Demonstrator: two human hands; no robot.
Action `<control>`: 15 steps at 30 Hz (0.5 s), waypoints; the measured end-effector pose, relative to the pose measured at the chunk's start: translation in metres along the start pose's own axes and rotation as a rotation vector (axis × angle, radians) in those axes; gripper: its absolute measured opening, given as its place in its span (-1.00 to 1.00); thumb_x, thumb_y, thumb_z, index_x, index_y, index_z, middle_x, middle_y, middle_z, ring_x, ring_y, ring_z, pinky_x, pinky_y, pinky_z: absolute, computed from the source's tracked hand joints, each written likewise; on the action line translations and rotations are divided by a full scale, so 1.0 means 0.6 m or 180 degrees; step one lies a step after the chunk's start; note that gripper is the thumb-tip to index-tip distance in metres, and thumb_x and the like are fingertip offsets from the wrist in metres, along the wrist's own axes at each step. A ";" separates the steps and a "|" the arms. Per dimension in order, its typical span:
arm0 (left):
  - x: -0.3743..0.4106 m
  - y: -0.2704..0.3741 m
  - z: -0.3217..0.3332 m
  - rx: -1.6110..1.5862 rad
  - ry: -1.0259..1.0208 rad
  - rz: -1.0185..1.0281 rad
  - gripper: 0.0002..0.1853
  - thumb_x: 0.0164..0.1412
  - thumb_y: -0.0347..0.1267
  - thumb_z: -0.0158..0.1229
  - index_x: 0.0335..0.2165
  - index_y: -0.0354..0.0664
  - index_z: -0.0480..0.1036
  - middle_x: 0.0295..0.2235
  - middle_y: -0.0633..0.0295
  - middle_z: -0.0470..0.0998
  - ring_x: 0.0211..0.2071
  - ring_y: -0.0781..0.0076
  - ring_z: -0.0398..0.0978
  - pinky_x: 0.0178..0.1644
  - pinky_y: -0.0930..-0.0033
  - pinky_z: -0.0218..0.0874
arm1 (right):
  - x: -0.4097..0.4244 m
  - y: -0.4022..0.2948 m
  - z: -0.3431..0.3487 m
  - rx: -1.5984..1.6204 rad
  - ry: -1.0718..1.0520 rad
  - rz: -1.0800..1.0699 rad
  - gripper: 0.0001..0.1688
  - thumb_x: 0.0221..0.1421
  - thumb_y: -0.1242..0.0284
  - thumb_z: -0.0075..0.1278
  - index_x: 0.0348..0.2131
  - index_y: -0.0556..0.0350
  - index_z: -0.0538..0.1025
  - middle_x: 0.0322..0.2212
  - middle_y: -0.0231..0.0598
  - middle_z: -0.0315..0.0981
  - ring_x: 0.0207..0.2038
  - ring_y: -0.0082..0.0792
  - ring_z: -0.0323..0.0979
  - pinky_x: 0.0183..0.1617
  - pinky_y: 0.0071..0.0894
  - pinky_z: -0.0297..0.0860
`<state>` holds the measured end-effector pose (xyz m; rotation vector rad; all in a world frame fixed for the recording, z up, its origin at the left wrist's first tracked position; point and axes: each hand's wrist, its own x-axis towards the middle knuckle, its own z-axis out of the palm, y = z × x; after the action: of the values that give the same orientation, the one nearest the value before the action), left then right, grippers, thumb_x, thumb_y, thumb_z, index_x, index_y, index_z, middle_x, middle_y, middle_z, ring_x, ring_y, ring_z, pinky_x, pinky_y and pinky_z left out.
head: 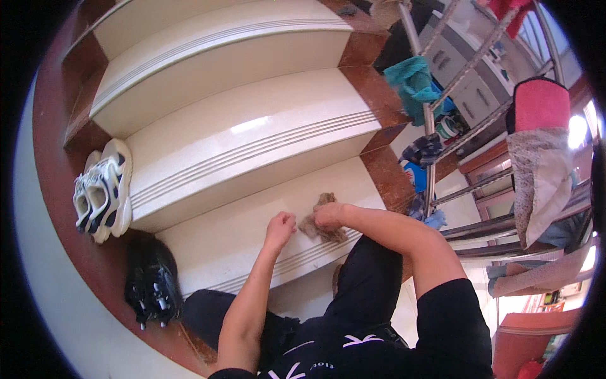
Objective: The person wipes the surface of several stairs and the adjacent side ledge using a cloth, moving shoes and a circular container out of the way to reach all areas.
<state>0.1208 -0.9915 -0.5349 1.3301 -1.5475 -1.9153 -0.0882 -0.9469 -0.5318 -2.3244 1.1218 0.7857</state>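
Observation:
A crumpled brown cloth (337, 235) lies on a white stair tread (218, 246), close to the tread's grooved front strip. My right hand (329, 216) is closed on this cloth and presses it against the tread. Just left of it, my left hand (280, 229) hovers over or rests on the same step with its fingers curled in. I see nothing held in that hand; whether it touches the tread I cannot tell.
White sneakers (102, 194) and black shoes (152, 284) stand along the left side. At the right, a metal railing (429, 156) carries a teal cloth (411, 83), other rags and a pink-and-grey textile (539, 156). More steps (246, 109) rise ahead.

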 end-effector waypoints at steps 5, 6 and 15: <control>-0.003 -0.012 0.012 0.1166 0.0274 0.0563 -0.71 0.13 -0.29 0.02 -0.24 -0.25 0.49 -0.34 0.05 0.57 -0.32 0.21 0.53 -0.16 0.29 0.32 | -0.054 -0.002 -0.026 0.0503 0.1057 -0.1046 -0.45 -0.08 0.43 0.03 -0.01 -0.29 0.44 0.04 -0.20 0.24 0.05 -0.07 0.24 0.08 -0.12 0.25; -0.001 -0.011 0.019 0.1277 0.0263 0.0583 -0.71 0.13 -0.29 0.02 -0.24 -0.24 0.49 -0.33 0.04 0.57 -0.28 0.18 0.53 -0.14 0.28 0.31 | -0.068 0.001 -0.008 0.0501 0.1405 -0.1092 -0.43 -0.06 0.41 0.03 0.02 -0.33 0.41 0.07 -0.21 0.22 0.08 -0.07 0.22 0.09 -0.10 0.23; 0.007 -0.061 0.040 0.1401 0.0052 0.0337 -0.72 0.14 -0.34 0.01 -0.22 -0.25 0.50 -0.44 0.14 0.57 -0.41 0.37 0.51 -0.27 0.38 0.32 | -0.161 0.141 0.131 0.1170 0.2340 0.2992 -0.41 0.18 0.21 -0.18 0.20 -0.36 0.20 0.22 -0.13 0.02 0.28 0.13 -0.10 0.26 0.30 -0.06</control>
<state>0.1090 -0.9680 -0.5705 1.3874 -2.0683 -1.5500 -0.2290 -0.8945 -0.5386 -1.7066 2.4951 -0.0959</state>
